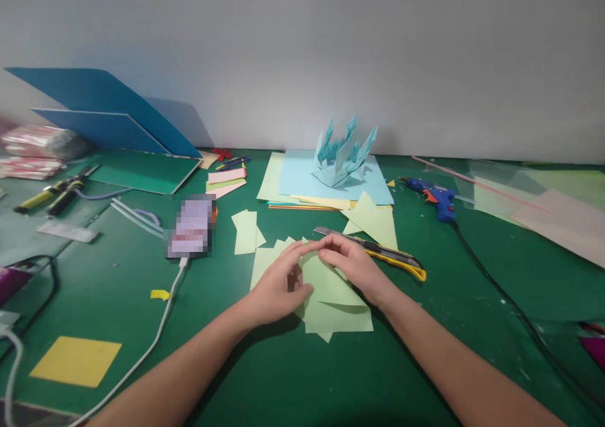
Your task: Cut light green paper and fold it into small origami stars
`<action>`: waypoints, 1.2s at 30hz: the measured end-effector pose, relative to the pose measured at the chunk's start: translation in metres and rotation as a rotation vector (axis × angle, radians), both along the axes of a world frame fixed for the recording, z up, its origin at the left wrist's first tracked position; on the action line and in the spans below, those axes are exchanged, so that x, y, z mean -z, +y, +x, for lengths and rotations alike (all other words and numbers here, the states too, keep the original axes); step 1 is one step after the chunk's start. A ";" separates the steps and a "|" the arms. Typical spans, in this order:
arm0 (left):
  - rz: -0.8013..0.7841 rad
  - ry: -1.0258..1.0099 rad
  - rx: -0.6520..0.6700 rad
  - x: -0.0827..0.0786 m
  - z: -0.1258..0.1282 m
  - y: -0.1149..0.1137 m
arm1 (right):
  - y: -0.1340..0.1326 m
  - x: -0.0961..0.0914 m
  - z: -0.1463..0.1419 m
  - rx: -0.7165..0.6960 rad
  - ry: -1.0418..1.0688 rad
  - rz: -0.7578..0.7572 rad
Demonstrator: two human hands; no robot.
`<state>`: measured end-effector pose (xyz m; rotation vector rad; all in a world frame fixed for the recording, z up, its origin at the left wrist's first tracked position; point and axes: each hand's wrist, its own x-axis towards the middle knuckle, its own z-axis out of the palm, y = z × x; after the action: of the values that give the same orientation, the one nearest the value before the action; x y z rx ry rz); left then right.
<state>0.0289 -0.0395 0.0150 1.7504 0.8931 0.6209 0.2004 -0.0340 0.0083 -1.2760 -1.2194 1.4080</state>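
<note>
Both hands are at a light green sheet of paper, bent over along one edge. My left hand curves around its left side, fingers reaching to the upper edge and thumb lying near the surface. At that same upper edge, my right hand pinches the paper between thumb and fingers. More light green sheets lie spread beneath. A yellow box cutter, its blade out, rests just behind my right hand. Small cut green pieces are on the table farther left.
Behind stands a blue folded-paper model on stacked coloured paper. A blue glue gun with a black cord lies right. Leftward are a phone on a white cable, pliers, a yellow sheet and blue boards.
</note>
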 end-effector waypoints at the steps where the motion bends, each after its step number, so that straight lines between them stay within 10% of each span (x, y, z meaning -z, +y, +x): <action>1: -0.002 -0.004 -0.002 0.000 0.000 0.000 | 0.000 0.001 0.000 -0.014 -0.017 0.012; 36: -0.255 -0.595 -0.601 -0.019 -0.031 0.033 | 0.000 0.000 0.003 -0.044 -0.044 -0.027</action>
<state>-0.0018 -0.0070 0.0340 0.9621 1.0056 1.2751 0.2036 -0.0339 0.0083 -1.3118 -1.2694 1.4390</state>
